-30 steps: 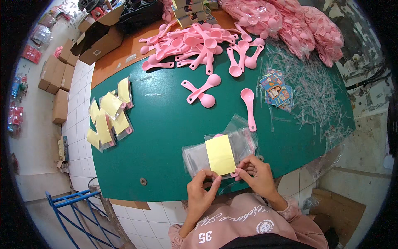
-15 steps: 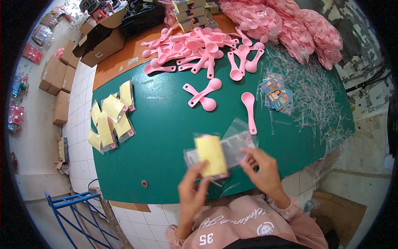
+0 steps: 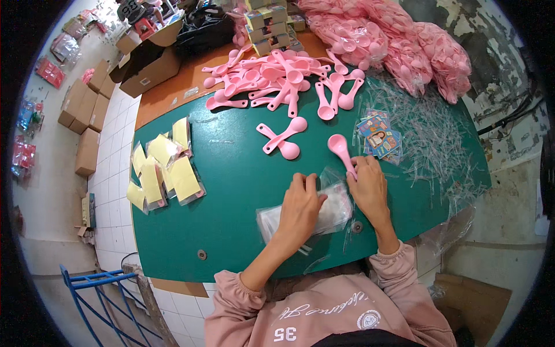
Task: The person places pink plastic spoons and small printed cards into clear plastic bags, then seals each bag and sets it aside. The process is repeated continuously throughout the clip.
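Since the pink spoon (image 3: 340,151) is where the action is, treat it as the middle of the clock, with twelve pointing at the far side of the table. Its bowl sits at the far end and the handle runs down toward five o'clock. Right hand (image 3: 370,185) is right there at about five, thumb and fingertips pinching the handle end, other fingers tucked close together (the very tip is hidden behind them).

Left hand (image 3: 300,203) is around seven, over a stack of clear plastic bags (image 3: 334,213) that lies at roughly six. Its fingers are bent, with the thumb on the side nearer the right hand; can't tell if they're actually pinching any plastic.

Further out: some colorful printed cards (image 3: 378,137) at two, then a messy spread of clear plastic strips (image 3: 436,139) around three. Two crossed pink spoons (image 3: 283,139) lie between nine and ten, a big heap of loose spoons (image 3: 272,75) is between ten and eleven, and bulging clear bags of spoons (image 3: 387,49) sit near one. Way over at nine there's a cluster of packets with yellow paper (image 3: 165,168), overlapping each other on the green tabletop (image 3: 231,202). An open cardboard box (image 3: 150,75) stands near ten.
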Motion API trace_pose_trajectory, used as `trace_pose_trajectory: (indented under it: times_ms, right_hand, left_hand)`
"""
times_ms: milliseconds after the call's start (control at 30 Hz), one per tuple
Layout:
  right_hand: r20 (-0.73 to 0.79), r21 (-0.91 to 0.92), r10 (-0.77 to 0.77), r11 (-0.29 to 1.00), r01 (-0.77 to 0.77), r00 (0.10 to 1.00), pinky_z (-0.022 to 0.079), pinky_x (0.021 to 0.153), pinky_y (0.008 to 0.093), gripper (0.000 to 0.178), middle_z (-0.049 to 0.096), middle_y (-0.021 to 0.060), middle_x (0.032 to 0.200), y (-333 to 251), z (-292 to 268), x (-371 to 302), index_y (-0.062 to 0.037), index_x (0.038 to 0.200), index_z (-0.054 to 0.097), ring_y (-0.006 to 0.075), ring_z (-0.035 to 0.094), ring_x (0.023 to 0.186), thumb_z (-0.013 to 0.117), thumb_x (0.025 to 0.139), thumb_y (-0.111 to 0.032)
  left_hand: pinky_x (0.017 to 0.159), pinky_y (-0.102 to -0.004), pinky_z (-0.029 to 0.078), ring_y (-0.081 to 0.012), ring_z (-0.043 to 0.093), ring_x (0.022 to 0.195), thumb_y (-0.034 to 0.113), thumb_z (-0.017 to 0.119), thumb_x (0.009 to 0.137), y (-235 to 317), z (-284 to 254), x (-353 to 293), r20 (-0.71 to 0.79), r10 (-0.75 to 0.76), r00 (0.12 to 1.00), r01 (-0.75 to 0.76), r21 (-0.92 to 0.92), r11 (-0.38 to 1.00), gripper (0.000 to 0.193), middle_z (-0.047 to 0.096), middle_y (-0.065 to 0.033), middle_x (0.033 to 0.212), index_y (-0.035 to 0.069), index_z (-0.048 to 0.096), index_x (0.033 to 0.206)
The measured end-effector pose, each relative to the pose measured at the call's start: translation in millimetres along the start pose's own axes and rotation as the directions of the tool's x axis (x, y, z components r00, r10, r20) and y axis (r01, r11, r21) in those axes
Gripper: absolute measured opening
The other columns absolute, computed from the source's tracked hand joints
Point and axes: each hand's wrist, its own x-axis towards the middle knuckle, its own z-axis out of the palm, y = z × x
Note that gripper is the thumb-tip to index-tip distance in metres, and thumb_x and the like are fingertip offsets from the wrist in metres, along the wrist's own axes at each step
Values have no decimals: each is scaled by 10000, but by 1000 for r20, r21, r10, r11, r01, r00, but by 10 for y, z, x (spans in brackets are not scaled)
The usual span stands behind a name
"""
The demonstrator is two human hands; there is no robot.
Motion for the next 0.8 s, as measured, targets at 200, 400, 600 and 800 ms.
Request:
trace_pose_trajectory:
  times_ms: [200,400,600,800]
  right_hand:
    - [-112,276,-39,959,69,993,439,690,380,183,501,155,901,162,-69,13,-13,982,549,307,538,800,554,804,-58]
    - [-230,526,-10,840,133,973,468,593,277,240,557,117,820,-4,-320,-173,-26,1042,540,176,577,662,571,805,-10]
    - [-293,743,147,657,128,945,476,542,220,250,602,82,766,-21,-359,-206,4,1003,478,111,583,608,613,793,10]
    - [-262,830,135,537,152,956,471,552,214,325,591,98,765,-156,-407,-252,-4,1021,396,111,574,636,627,793,-1]
  left_hand:
    - [625,-274,431,-148,491,661,40,622,684,-101,-226,137,293,-81,953,191,-370,909,395,530,-66,744,28,561,1073]
    - [685,-248,449,-116,552,705,79,587,800,-235,-296,77,257,-91,962,240,-637,733,149,593,-36,758,15,624,929]
    - [728,-249,498,-158,617,827,77,565,850,-132,-382,69,544,-145,826,545,-708,449,145,637,-110,890,-46,582,925]
    - [749,-269,515,-157,624,844,97,580,845,-41,-441,51,577,-142,805,574,-694,434,234,646,-129,899,-69,568,1009]
